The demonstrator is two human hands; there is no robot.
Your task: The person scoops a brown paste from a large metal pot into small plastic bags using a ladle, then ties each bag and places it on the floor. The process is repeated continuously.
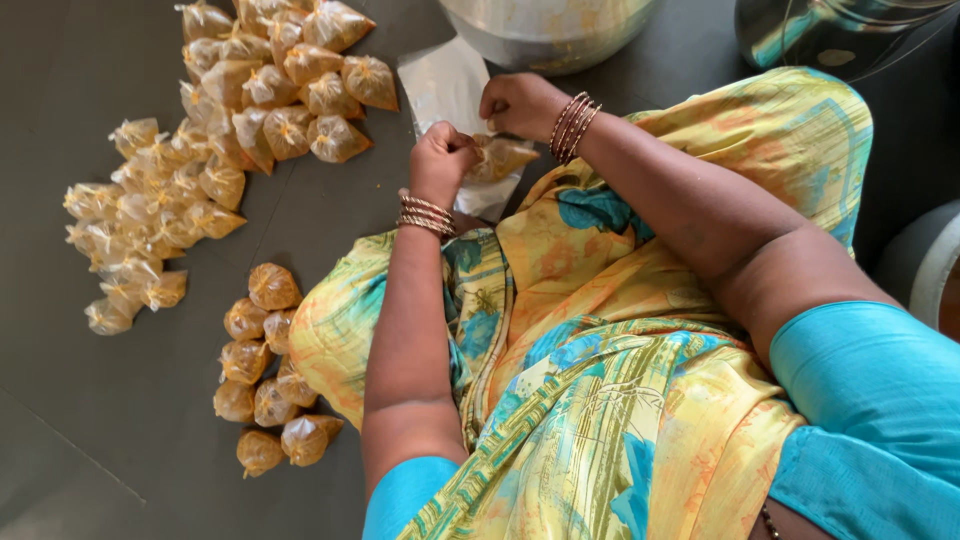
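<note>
**A:** What is nearest the camera?

**B:** A lap in yellow and blue cloth, lower centre.

**A:** And the hands?

**B:** At upper centre, the left hand (443, 160) and right hand (520, 103) each have their grip pinched on one small clear bag of yellow filling (500, 157).

**A:** Farther off?

**B:** Tied bags (262, 372) lie on the grey floor (60, 440) at left; a steel pot (545, 30) stands at the top.

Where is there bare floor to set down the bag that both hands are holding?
Bare floor lies lower left, below the pale bag heap and left of the small cluster. A narrow strip runs between the top pile and the knee. Around the hands it is crowded.
</note>
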